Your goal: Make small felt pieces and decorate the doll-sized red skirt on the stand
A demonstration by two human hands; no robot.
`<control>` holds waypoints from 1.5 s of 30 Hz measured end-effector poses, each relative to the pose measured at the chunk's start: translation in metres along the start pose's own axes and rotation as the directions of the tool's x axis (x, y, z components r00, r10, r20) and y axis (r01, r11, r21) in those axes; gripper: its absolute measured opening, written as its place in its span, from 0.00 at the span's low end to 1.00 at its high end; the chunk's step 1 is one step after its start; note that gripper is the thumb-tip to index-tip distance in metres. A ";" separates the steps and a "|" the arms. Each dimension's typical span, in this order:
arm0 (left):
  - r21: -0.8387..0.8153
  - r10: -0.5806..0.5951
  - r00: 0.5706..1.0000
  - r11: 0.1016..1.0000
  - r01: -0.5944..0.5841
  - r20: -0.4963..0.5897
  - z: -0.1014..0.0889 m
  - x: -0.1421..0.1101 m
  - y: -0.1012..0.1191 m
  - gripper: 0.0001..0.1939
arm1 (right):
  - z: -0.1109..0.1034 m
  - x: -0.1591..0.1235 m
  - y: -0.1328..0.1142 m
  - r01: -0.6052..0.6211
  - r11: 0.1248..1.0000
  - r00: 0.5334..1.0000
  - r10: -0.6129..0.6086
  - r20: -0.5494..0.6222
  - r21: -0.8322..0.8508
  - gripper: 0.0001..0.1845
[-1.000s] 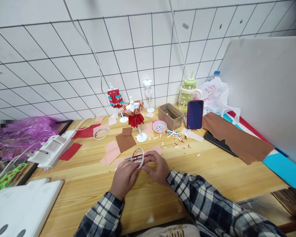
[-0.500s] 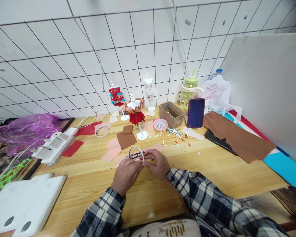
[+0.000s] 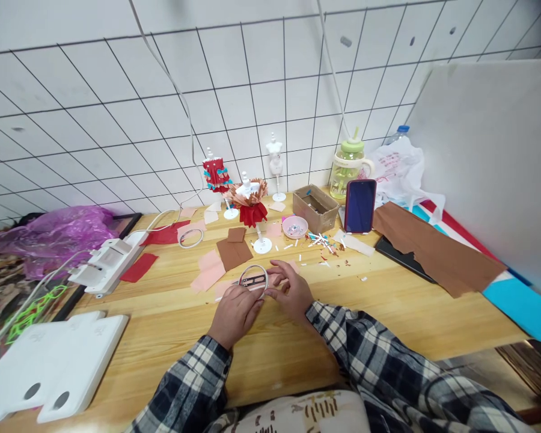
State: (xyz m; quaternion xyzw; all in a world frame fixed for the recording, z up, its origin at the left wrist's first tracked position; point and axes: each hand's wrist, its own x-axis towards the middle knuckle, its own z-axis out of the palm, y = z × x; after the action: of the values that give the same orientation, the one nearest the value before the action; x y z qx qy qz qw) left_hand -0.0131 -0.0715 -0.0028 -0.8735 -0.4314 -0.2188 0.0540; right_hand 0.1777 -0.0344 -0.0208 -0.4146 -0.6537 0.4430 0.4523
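My left hand [image 3: 234,316] pinches a thin white ring [image 3: 267,278], which looks like a narrow roll of tape, standing upright above the table. Beside its right edge is my right hand [image 3: 294,294], fingers parted and thumb close to the ring; whether the thumb touches it I cannot tell. Through the ring I see black thread snips [image 3: 254,281] lying on pink crepe paper [image 3: 222,290]. Just beyond stands a small white dress form [image 3: 262,245] wearing a red skirt [image 3: 253,214] and a ruffled brown collar [image 3: 260,189].
Two more dress forms [image 3: 276,163] stand at the wall, one in red [image 3: 216,175]. Around lie a cardboard box [image 3: 315,208], pink bowl [image 3: 294,227], phone [image 3: 359,206], drink jar [image 3: 346,174], brown paper [image 3: 437,249], another ring [image 3: 190,239] and a power strip [image 3: 110,264].
My right hand's fingers have spread and eased away from the ring. The ring stays in my left hand, now turned more face-on. The whole view has shifted slightly.
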 end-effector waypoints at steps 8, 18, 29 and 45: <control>0.026 -0.019 1.000 0.999 0.019 -0.004 -0.002 -0.001 0.003 0.11 | 0.000 -0.004 -0.005 -0.017 0.994 1.000 0.016 -0.008 -0.110 0.15; -0.027 -0.065 0.995 0.998 0.063 -0.078 -0.011 -0.001 0.008 0.10 | -0.001 -0.003 -0.005 0.131 0.983 0.989 -0.138 -0.047 -0.126 0.09; -0.078 -0.217 0.969 0.975 0.208 -0.122 -0.013 -0.005 0.001 0.11 | 0.002 -0.004 -0.003 -0.036 0.950 0.998 0.049 -0.034 0.310 0.12; -0.273 -0.440 0.878 0.883 0.383 -0.191 -0.003 -0.007 -0.001 0.14 | 0.009 -0.017 -0.028 0.327 0.945 0.943 -0.326 -0.067 0.002 0.08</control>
State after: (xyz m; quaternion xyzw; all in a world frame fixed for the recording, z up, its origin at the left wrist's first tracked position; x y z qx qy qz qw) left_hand -0.0184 -0.0770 -0.0033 -0.7272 -0.5703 -0.3800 -0.0406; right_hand 0.1694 -0.0599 0.0006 -0.3119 -0.6952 0.3522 0.5435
